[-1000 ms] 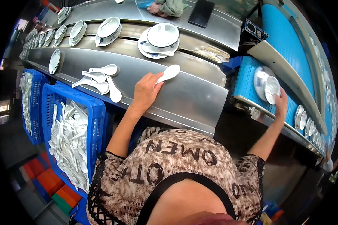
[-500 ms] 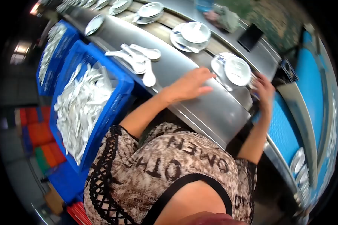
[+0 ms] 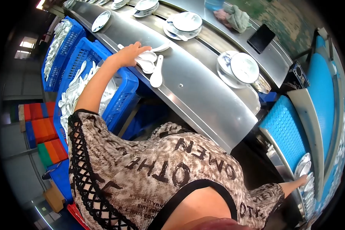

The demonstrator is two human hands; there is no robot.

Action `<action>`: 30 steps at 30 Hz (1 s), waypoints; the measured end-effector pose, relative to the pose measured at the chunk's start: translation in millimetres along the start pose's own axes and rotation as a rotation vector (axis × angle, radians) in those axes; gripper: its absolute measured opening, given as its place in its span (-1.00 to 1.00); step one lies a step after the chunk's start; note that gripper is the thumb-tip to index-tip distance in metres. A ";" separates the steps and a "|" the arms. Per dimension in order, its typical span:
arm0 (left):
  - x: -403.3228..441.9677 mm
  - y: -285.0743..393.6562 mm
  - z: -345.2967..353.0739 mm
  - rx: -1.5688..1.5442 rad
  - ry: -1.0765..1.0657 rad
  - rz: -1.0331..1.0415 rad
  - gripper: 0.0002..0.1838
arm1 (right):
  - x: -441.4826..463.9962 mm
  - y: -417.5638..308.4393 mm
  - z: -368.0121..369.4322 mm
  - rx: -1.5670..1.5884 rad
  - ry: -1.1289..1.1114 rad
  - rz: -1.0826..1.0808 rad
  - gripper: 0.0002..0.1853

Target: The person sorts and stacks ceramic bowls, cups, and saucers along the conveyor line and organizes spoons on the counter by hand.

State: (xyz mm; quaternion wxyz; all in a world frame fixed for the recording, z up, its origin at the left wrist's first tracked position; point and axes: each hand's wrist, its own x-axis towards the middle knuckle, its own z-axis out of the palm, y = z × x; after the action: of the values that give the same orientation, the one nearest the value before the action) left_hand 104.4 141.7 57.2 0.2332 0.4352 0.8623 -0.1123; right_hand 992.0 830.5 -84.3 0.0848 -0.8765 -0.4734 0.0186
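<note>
White spoons (image 3: 156, 73) at the near edge of the metal bench (image 3: 203, 99), beneath the left hand (image 3: 127, 56).
The left fingers are apart over the handles; one spoon lies slightly to the right. Farther left, a patterned dish (image 3: 101, 21) lies by the same edge, above a blue crate (image 3: 123, 85) of spoons. Toward the right end's far corner, a bowl (image 3: 244, 68) overlaps a saucer. The right hand (image 3: 301, 181) reaches the stacked dishes (image 3: 304, 164) on the blue conveyor (image 3: 284, 119); its fingers are too small to tell whether closed.
</note>
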 end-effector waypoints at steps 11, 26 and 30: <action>1.4 72.9 -5.1 -0.186 0.041 0.261 -0.34 | -71.5 -21.9 -37.6 0.821 -0.655 0.200 -0.57; 52.5 109.5 -1.5 -0.356 0.126 0.254 -0.89 | -450.3 -265.6 -32.5 0.872 -1.000 -0.753 -0.51; 69.9 149.1 -4.4 -0.408 0.254 0.324 -0.90 | -518.7 -328.7 24.6 0.895 -1.007 -1.069 -0.53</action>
State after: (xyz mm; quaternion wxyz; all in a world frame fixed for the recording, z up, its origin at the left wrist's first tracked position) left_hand 187.0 281.1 27.5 0.2210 0.5219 0.8086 0.1578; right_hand 431.7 578.2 -78.6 0.1997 -0.3069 -0.7521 0.5480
